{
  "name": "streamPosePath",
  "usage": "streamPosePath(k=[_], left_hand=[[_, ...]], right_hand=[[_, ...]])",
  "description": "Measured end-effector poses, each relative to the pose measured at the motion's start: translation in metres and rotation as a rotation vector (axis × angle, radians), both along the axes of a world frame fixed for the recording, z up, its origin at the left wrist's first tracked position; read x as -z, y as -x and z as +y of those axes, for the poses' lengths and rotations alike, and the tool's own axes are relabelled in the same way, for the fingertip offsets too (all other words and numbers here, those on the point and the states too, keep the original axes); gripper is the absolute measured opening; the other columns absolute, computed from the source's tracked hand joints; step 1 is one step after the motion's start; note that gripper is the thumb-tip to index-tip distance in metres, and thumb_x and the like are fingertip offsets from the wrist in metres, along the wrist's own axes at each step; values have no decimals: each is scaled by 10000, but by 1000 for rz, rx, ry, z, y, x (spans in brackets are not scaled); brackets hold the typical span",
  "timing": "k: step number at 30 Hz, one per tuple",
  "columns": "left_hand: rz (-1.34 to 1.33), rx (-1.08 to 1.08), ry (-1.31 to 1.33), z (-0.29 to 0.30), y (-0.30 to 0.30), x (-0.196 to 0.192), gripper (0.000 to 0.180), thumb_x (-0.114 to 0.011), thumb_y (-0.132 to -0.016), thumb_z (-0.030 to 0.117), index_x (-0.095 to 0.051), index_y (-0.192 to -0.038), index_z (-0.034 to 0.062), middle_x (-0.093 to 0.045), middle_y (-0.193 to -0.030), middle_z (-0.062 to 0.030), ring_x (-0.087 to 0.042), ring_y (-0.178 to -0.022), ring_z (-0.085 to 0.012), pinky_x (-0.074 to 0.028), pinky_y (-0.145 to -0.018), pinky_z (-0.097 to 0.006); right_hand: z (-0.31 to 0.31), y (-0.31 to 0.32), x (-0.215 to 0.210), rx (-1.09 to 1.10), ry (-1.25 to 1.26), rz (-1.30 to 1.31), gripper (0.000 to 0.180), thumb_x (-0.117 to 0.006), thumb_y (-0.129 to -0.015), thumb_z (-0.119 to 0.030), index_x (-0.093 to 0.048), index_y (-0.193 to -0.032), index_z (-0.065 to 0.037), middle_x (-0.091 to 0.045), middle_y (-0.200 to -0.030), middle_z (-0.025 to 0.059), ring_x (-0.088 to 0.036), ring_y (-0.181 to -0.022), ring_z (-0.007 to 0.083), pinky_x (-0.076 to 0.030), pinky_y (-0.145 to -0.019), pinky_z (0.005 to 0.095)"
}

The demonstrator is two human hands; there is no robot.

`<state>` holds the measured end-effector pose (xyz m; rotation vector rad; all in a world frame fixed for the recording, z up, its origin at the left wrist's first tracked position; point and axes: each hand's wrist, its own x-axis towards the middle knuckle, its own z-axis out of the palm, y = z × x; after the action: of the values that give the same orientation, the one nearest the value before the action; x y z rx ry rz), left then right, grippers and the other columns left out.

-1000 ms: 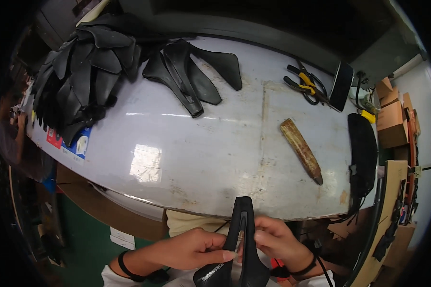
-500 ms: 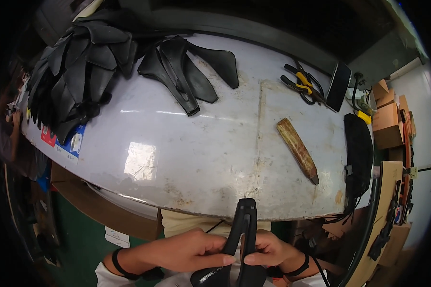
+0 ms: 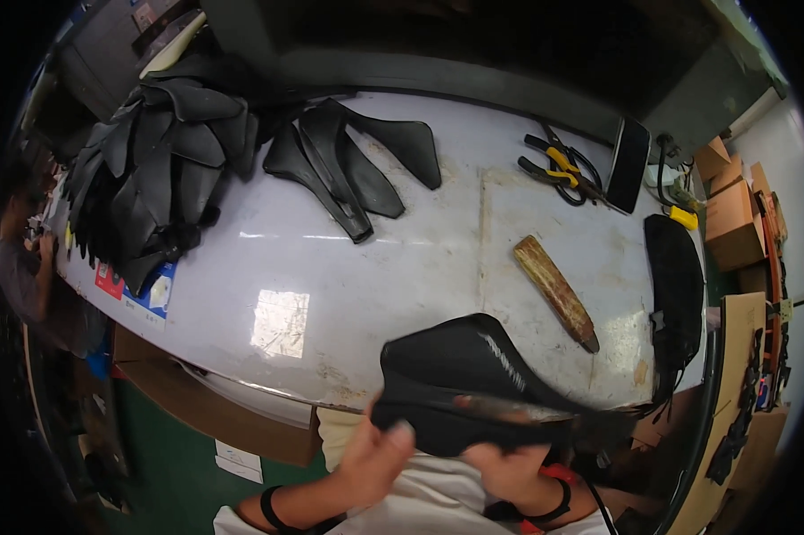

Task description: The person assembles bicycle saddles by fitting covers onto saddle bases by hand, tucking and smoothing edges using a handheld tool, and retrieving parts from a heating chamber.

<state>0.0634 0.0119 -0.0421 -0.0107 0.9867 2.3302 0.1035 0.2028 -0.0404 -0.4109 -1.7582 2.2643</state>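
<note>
Over the table's near edge I hold a black bicycle saddle (image 3: 447,352), broad at its left end, narrowing to the right, with a long slot along its middle. My left hand (image 3: 371,465) closes on the broad end, thumb on top. My right hand (image 3: 512,473) grips the near side toward the narrow end; motion blurs that end and some of the fingers. A worn, tapered wooden stick (image 3: 555,294) lies beyond the saddle to the right. Farther off, a few loose black saddle-shaped pieces (image 3: 335,165) lie overlapped on the pale table (image 3: 402,276).
A large heap of similar black pieces (image 3: 157,160) fills the far left, beside a blue and red printed card (image 3: 150,299). At the right lie yellow-black pliers (image 3: 562,169), a phone (image 3: 629,165) and a black pouch (image 3: 674,285). Cardboard boxes (image 3: 734,227) stand beyond; another person (image 3: 28,267) is at left.
The saddle has turned from narrow end pointing away to narrow end pointing right, and has risen over the table's edge. Both hands have moved with it. The view has shifted slightly.
</note>
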Motion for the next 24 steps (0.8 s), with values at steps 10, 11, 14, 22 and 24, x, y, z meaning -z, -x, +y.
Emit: streamPosePath(k=[10,11,14,22,24], left_hand=[[444,417,626,-16,46,-39,400,-569,-1054,125,-492,-1415,-28,-687,-1156,-128,-704,-975,-163,-587,-885,-326],[444,421,633,-15,46,-44,400,-569,-1054,125,-492,-1415,-28,-687,-1156,-128,-704,-975,-163,-587,-885,-326],[307,450,439,-10,49,-50,479,-585,-1033,40,-411,-1476,-14,-694,-1148,-133,-713,-993,-172,-581,-901,-328],[313,555,581,-9,46,-49,395,-676,-1018,127,-491,-1342,-1,-727,-1006,-134,-727,-877,-161,-572,-774,-296],[388,530,643,-9,39,-50,372,-689,-1012,143,-511,-1307,3,-731,-950,-128,-727,-841,-156,-572,-742,-297]], right_hand=[[29,22,-27,-578,-223,-53,534,-459,-1096,-184,-348,-1562,51,-680,-1213,218,-681,-1090,293,-500,-970,355],[25,24,-30,-576,-216,-50,534,-459,-1096,-184,-348,-1562,51,-680,-1213,218,-681,-1090,293,-500,-970,355],[19,21,-37,-518,-369,-61,561,-488,-1083,-175,-324,-1562,67,-674,-1209,242,-701,-1054,339,-516,-959,387],[38,20,-43,-666,-379,-130,296,-570,-1055,-182,-527,-1275,11,-674,-785,170,-704,-669,293,-533,-628,382],[40,19,-42,-673,-355,-159,262,-574,-1050,-195,-550,-1219,5,-657,-754,137,-678,-651,253,-509,-613,351]])
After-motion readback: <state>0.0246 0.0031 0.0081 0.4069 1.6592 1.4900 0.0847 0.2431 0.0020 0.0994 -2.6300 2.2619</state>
